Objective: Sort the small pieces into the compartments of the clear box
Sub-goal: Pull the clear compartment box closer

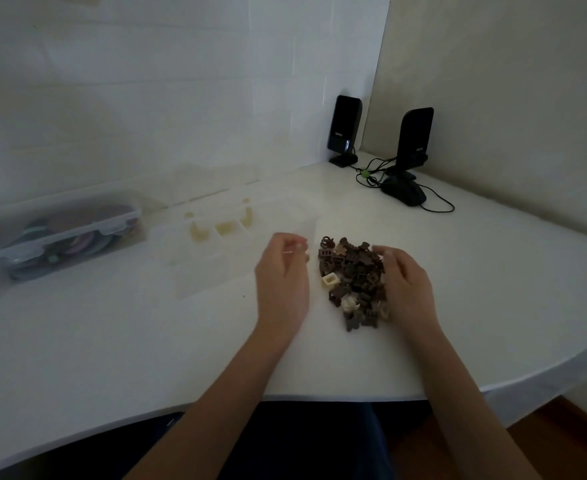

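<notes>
White table (146, 341): left hand (282, 284) pinches a pale piece (306, 255), grip narrow; right hand (406, 284) loose, cupping pile (354, 282). Match colour w/ clear box (236, 237) compartment before dropping.

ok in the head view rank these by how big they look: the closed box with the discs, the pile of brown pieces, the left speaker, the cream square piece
1. closed box with the discs
2. pile of brown pieces
3. left speaker, though it stands farther off, so second and third are unsure
4. cream square piece
</notes>
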Demonstrator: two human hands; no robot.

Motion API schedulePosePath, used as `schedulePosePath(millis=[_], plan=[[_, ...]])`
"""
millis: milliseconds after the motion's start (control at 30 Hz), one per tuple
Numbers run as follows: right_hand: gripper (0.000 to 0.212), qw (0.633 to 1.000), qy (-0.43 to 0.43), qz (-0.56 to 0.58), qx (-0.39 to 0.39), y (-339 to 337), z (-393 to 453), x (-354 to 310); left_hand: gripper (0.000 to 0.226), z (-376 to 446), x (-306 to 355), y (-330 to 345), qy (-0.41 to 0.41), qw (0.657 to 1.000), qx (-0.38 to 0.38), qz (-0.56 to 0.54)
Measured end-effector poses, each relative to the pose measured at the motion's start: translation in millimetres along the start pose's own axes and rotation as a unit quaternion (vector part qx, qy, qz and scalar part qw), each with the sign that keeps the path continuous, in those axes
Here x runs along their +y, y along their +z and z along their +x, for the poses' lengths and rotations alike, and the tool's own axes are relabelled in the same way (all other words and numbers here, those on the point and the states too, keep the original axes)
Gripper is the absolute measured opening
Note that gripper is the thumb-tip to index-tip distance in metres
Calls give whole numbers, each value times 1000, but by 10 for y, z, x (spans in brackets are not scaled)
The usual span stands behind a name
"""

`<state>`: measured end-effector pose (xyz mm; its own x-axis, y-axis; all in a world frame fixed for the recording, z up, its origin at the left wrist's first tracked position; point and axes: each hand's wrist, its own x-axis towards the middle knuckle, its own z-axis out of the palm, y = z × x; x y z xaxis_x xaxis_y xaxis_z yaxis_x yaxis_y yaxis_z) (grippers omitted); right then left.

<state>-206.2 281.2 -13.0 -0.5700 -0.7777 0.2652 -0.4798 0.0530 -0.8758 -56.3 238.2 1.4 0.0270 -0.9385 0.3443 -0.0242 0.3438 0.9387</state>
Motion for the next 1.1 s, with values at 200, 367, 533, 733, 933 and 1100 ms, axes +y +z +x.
schedulePosePath(millis=[200,367,533,733,933,1100], plan=[[17,968,-161,-183,-62,73,-63,-145,14,168,7,-543,60,983,172,38],[17,911,-216,-340,-87,143,-102,-299,14,315,59,-886,152,940,298,61],[27,877,-206,-418,-116,257,-90,-411,15,602,48,-1291,74,924,372,54],[21,884,-204,-388,-164,420,-101,-437,26,1005,-229,-1557,-199,964,159,79],[22,960,-207,-120,-143,523,-51,-522,30,1283,-303,-1547,-264,963,55,1],[30,954,-172,148,-198,794,45,-859,42,1267,-376,-1474,-255,965,-5,-60]])
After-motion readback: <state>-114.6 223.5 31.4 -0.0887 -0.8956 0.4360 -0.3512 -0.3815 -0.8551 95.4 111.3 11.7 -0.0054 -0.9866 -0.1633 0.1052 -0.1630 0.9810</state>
